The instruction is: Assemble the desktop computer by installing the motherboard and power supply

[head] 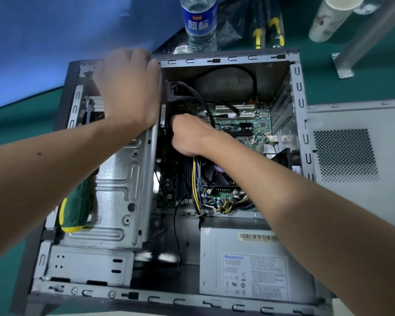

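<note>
With the motherboard [242, 124] and power supply [244, 265] already seated in the case [301, 92] mid-counter, cabling looks underway: the right hand [187, 135] grips a wire bundle [195, 179], the left hand [128, 87] rests open-fingered on the drive cage [116, 192], and next comes seating that connector squarely.

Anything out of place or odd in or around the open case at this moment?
One thing: a green and yellow screwdriver lies loose on the metal drive cage inside the case, left of the motherboard. The power supply sits square. No damage or spill shows.
</note>
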The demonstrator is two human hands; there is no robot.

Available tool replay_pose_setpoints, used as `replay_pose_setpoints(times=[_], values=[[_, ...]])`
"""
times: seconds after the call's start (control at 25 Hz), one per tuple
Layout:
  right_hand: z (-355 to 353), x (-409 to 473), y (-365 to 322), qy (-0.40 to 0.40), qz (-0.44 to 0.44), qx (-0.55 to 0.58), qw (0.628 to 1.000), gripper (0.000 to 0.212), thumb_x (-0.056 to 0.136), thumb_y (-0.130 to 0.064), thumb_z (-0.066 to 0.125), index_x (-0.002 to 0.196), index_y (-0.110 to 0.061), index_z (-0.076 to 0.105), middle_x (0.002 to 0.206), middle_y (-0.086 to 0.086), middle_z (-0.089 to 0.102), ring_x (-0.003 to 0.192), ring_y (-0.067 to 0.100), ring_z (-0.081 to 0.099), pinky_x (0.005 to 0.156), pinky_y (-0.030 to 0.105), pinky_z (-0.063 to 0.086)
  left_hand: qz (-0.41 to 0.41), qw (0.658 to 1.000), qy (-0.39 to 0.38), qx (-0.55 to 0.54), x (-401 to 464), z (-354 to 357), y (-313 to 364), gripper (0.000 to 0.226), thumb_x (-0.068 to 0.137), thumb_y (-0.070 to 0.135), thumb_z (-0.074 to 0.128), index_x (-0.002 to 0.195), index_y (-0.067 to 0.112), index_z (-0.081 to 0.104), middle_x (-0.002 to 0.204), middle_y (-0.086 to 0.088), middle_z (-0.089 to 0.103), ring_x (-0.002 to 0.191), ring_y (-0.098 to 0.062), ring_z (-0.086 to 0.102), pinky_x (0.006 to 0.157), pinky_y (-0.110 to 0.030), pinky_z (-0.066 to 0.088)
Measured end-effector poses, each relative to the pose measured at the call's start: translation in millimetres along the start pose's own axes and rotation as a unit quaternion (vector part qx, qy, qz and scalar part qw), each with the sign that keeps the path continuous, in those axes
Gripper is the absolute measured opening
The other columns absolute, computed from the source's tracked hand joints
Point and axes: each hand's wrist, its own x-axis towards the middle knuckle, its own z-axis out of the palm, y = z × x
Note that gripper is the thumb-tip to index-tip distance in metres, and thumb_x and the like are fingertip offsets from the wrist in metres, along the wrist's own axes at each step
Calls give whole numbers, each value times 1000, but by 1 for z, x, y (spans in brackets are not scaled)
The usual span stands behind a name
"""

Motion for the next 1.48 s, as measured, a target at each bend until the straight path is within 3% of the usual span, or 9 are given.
replay_pose_setpoints(times=[0.32,0.92,1.16,1.28,1.48], values=[[2,1,2,22,2,-12,1000,30,79,8,47,64,-15,35,67,2,40,68,28,45,62,30,36,2,1000,3,1,0,0,0,40,103,40,25,126,20,52,129,-8,49,129,-25,36,112,-43,16],[11,4,3,29,2,4,1000,30,81,0,52,65,-19,34,67,-1,39,74,33,49,64,31,38,-1,1000,3,-5,0,1,1,40,103,40,25,124,21,52,128,-7,49,129,-24,36,112,-43,16],[9,3,2,15,3,3,1000,26,81,-4,54,66,-17,38,67,0,43,58,23,46,53,25,33,1,1000,3,-7,0,1,1,40,103,40,25,124,20,52,127,-7,49,128,-25,36,111,-44,17],[6,3,2,10,12,1,1000,26,82,-5,53,65,-18,37,67,0,41,60,24,44,56,26,34,-1,1000,2,-6,0,1,0,40,103,40,25,125,20,52,127,-7,49,128,-25,36,112,-44,17],[-2,3,6,18,17,-12,1000,21,77,3,48,63,-10,40,66,6,45,56,20,44,44,27,25,-1,1000,3,-10,0,0,1,39,103,40,26,125,20,52,127,-8,49,129,-26,36,112,-45,17]])
